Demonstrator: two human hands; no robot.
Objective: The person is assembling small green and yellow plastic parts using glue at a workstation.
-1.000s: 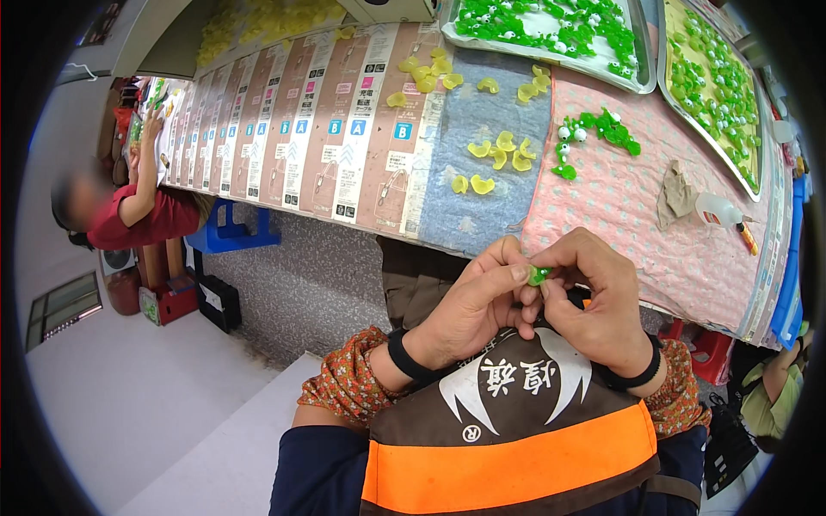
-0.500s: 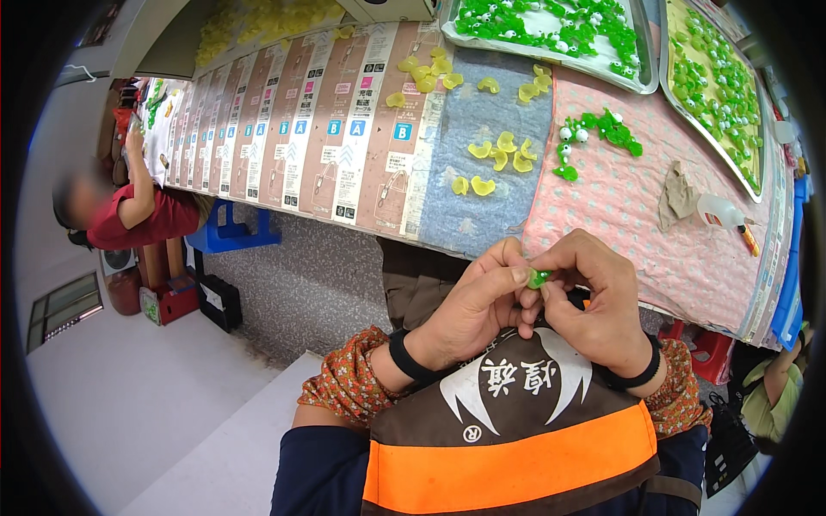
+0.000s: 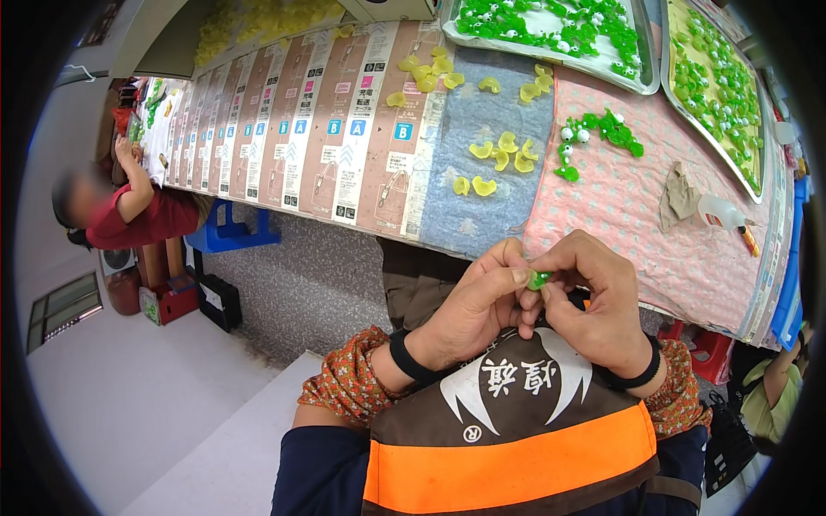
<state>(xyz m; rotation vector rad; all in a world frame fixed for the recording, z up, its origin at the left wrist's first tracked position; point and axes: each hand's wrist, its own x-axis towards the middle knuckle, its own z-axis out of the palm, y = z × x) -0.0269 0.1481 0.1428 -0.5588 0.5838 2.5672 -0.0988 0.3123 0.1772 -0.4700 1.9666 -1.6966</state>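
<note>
Between the fingertips of both hands, above my apron and just off the table's front edge, is a small green plastic piece [image 3: 538, 279]. My left hand [image 3: 482, 297] pinches it from one side, thumb on top. From the other side my right hand [image 3: 594, 301] grips it with thumb and forefinger; the fingers hide most of it. Beyond my hands, several yellow curved pieces [image 3: 483, 187] lie on the blue cloth [image 3: 465, 112]. To the right, green pieces with white eyeballs [image 3: 615, 133] rest on the pink cloth [image 3: 594, 206].
Metal trays of green pieces [image 3: 650, 77] stand at the far right. A crumpled beige cloth [image 3: 677, 198], a clear bottle [image 3: 721, 211] and an orange-tipped tube [image 3: 750, 241] lie on the pink cloth. At far left a person in red [image 3: 142, 211] sits at the table beside a blue stool [image 3: 232, 228].
My hands and the green piece stay almost still. At the far left, the person in red has lowered a hand slightly.
</note>
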